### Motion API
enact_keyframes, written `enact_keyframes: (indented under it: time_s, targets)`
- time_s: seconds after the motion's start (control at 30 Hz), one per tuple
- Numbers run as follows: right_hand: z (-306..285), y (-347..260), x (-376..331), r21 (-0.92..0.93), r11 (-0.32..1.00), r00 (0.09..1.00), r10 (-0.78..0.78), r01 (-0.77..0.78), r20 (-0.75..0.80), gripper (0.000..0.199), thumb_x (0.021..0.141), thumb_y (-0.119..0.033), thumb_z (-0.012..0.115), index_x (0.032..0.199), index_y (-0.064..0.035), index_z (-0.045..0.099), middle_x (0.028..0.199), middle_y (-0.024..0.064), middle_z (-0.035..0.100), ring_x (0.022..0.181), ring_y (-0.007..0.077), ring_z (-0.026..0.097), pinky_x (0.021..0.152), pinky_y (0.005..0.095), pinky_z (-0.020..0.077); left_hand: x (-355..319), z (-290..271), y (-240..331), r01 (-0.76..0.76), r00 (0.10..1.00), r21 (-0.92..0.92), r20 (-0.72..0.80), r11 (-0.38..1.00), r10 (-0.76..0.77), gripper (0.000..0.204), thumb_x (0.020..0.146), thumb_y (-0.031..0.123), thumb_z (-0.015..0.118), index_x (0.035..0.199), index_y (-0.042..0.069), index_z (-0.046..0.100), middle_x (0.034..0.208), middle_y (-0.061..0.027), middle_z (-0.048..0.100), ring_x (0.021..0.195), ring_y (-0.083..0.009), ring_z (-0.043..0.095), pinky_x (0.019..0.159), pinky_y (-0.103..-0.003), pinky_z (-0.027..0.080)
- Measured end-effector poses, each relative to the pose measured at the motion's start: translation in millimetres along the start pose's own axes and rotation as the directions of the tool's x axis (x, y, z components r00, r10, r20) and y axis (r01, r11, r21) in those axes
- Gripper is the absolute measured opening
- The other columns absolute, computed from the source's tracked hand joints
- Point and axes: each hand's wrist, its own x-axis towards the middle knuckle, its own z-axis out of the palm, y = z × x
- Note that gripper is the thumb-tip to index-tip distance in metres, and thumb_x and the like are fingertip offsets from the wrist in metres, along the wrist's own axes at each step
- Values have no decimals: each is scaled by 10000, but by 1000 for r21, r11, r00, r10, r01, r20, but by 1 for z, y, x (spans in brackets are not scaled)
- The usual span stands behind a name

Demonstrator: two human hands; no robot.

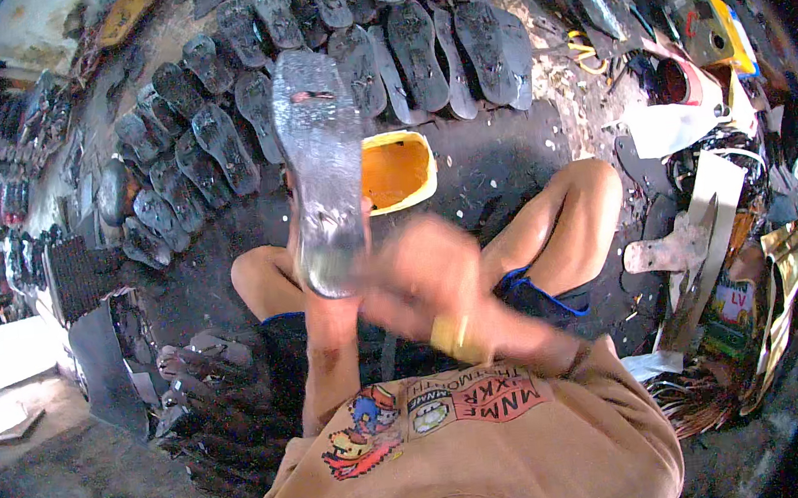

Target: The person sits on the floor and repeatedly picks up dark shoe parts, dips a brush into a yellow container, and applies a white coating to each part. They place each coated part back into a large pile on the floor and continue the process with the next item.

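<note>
My left hand grips a glossy dark shoe sole from underneath, holding it up lengthwise with the toe end away from me. A small slit with a reddish spot shows near its toe end. My right hand is beside the heel end, smeared by motion. Its fingers are too blurred to show whether they hold anything. A yellow band circles my right wrist. Just beyond my hands, between my bent knees, stands a yellow tub with a pale rim, partly hidden by the sole and left hand.
Rows of dark soles lie ahead and to the left. More dark pieces are piled by my left side. On the right are white sheets, a pale strip, a can and a yellow box.
</note>
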Motion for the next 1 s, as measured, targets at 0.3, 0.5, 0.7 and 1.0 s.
enact_keyframes:
  time_s: [0.3, 0.5, 0.7, 1.0]
  targets:
    - [-87, 115, 66, -129, 895, 820, 324, -428, -472, 282, 878, -252, 847, 1024, -16, 799, 876, 38, 775, 755, 98, 666, 699, 284, 540, -40, 27, -20, 238, 971, 267, -63, 934, -229, 628, 961, 318, 655, 1479, 19, 466, 1367, -223, 617, 1154, -361, 692, 917, -477, 617]
    - [-214, 196, 7, 197, 905, 150, 270, -377, -951, 341, 910, -252, 836, 1111, 14, 765, 1010, 89, 776, 871, 153, 693, 857, 320, 546, 107, 151, -3, -227, 970, 647, 87, 728, 225, 443, 1034, 167, 592, 1444, 14, 522, 1342, -184, 643, 1118, -279, 697, 921, -438, 597]
    - [-220, 207, -17, 266, 844, 197, 392, -466, -899, 278, 920, -129, 809, 1138, 24, 730, 1058, 71, 750, 934, 153, 678, 891, 311, 530, 270, 94, -139, 116, 978, 554, -207, 824, 2, 522, 945, 66, 588, 1459, 58, 502, 1298, -149, 661, 1159, -307, 658, 1001, -488, 544]
    - [-196, 253, -23, 320, 806, 324, 515, -498, -793, 388, 958, -260, 780, 1226, 16, 725, 1155, 112, 736, 962, 213, 679, 912, 344, 535, 195, 25, -144, -20, 993, 429, -100, 903, 69, 305, 938, 184, 667, 1196, 24, 649, 1028, -73, 694, 928, -147, 664, 834, -305, 553]
